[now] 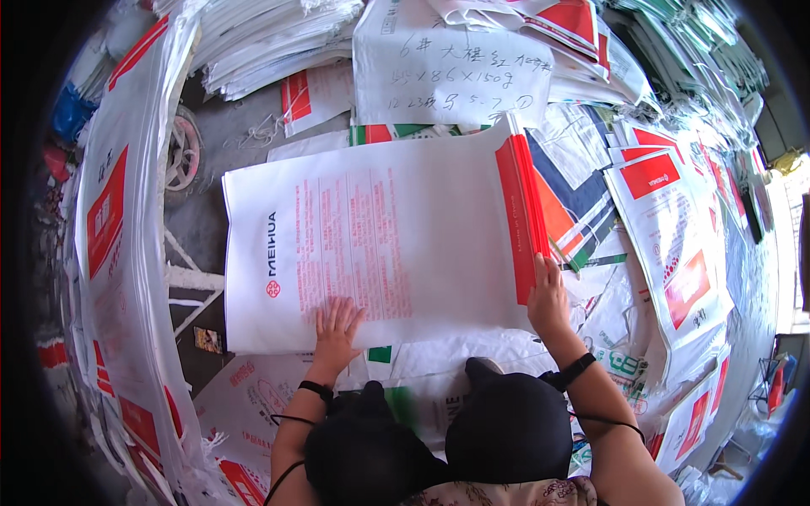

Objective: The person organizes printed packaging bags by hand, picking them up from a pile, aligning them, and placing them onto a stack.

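Note:
A stack of flat white woven sacks (456,228) with red print lies crosswise in front of me, its right end carrying a red band whose several layered edges fan out. My left hand (337,331) rests flat on the near side of the top sack, fingers spread. At the near right corner, my right hand (548,300) is closed on the red-banded edge of the sacks, its fingers curled over the layers. How many layers it holds is hidden. A dark band circles each wrist.
On the left stands a long pile of white and red sacks (126,194), with a wheel (181,152) beside it. More sacks (675,228) lie fanned at the right. A handwritten white sheet (451,76) and tall sack piles (274,42) are at the back.

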Available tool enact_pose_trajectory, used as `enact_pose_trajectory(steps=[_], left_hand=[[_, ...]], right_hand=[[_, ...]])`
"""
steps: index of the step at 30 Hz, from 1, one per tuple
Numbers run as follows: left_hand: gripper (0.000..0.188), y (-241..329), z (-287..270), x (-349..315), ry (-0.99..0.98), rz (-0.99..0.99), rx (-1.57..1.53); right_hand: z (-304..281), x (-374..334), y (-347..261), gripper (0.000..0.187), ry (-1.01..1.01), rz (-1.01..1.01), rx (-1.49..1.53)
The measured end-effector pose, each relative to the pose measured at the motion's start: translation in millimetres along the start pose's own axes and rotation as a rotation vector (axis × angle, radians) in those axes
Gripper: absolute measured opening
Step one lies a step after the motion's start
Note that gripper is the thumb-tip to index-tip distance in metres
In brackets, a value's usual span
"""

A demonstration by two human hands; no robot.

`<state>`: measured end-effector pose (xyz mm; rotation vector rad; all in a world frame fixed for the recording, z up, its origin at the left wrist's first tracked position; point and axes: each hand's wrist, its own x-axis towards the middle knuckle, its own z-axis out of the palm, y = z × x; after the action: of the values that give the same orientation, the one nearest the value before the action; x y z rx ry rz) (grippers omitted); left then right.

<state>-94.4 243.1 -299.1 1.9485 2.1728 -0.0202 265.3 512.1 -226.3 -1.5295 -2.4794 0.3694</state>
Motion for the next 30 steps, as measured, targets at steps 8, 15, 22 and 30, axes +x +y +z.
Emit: enact_pose_trajectory(steps=[8,15,22,30], left_hand=[[0.105,4.7,-4.2,21.4,-0.125,0.095,0.084],[0.111,5.9,-10.4,33.5,-0.185,0.088,0.159],[0.113,9.6,-18.3,34.8,-0.193,0.049,0.114],[0.091,15.0,-30.4,16.7,-0.359,0.142,-0.092]], right_hand=[[-1.7,4.1,9.1,0.064,0.14,-0.174,0.013],[18.9,19.8,17.8,0.081,0.065,-0.012,0.074],[5.4,10.1,13.7,0.077,0.042,0.091,0.189],[-18.6,-202.8,86.2,0.05,-0.133,0.209,0.304]])
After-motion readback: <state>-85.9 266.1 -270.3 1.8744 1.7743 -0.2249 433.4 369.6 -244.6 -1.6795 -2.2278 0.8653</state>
